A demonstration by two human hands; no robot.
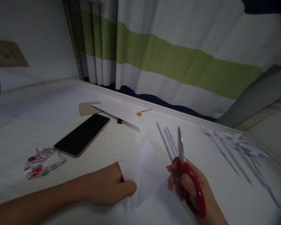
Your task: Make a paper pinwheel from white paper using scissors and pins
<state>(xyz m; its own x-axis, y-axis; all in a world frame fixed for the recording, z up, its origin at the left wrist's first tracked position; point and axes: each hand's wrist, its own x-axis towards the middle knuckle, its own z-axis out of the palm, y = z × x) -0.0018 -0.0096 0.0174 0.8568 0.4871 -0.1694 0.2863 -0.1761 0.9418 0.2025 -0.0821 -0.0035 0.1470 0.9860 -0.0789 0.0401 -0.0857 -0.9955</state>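
Observation:
My left hand (110,186) pinches the left side of a folded sheet of white paper (152,175), thumb on top and the other fingers hidden beneath. A crease runs down the paper, and its corners stick out to several sides. To the right of it, my right hand (194,184) is closed around the red handles of a pair of scissors (181,147). The blades point up and away from me, lie together and are apart from the paper. Just beyond the scissors lie several thin white paper sticks (165,139).
On the left are a black-screened phone (83,134) and a beaded bracelet (41,164). Behind the phone lie a beige card (87,108), a white sheet (121,112) and a partly covered yellow-black cutter (139,114). Several paper pinwheel-like pieces on sticks (236,147) rest at right, before a striped curtain (178,56).

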